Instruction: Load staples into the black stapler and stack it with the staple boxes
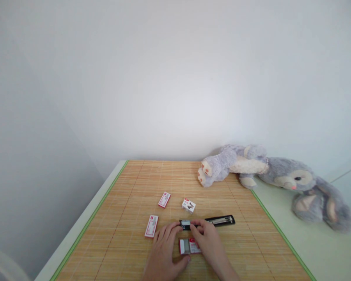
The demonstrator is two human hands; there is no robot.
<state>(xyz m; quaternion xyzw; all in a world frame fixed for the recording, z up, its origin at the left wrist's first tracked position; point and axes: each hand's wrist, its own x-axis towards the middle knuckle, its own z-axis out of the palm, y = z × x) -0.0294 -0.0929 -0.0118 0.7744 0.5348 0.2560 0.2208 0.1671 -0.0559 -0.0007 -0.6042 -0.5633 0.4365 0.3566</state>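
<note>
A long black stapler [222,220] lies opened out on the bamboo mat, its inner metal track showing at the right. My left hand [165,251] has its fingertips at the stapler's left end, with the thumb spread apart below. The fingers of my right hand [206,238] are pinched together at the stapler's middle; anything between them is too small to make out. Just below the stapler sits a partly opened red and white box [185,246], its right part covered by my right hand.
Two flat red and white boxes [151,226] [164,200] lie at the left. A small white box [188,205] with a stapler picture stands beyond the stapler. A grey plush rabbit [248,166] stretches across the mat's back right corner [193,166].
</note>
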